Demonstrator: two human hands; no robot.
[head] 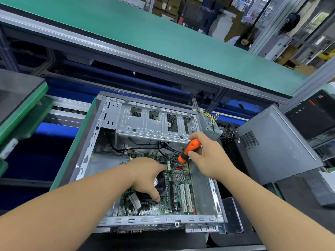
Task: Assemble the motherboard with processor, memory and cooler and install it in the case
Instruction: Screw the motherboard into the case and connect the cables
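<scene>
An open grey computer case (pixel 87 156) lies on its side in front of me. Inside it sits the green motherboard (pixel 179 189), with white expansion slots at its right. My left hand (pixel 146 176) rests on the black cooler fan (pixel 160 182), fingers spread over its top and thumb down on the board side, hiding most of it. My right hand (pixel 204 156) grips an orange-handled screwdriver (pixel 190 149); its shaft slants down-left to the board just right of the cooler. The processor and memory are hidden or cannot be made out.
A silver drive cage (pixel 152 122) spans the far half of the case, with black cables below it. A power supply with yellow wires (pixel 210 122) sits at the far right corner. A grey case side panel (pixel 275 142) leans at the right. A green conveyor belt (pixel 163 38) runs behind.
</scene>
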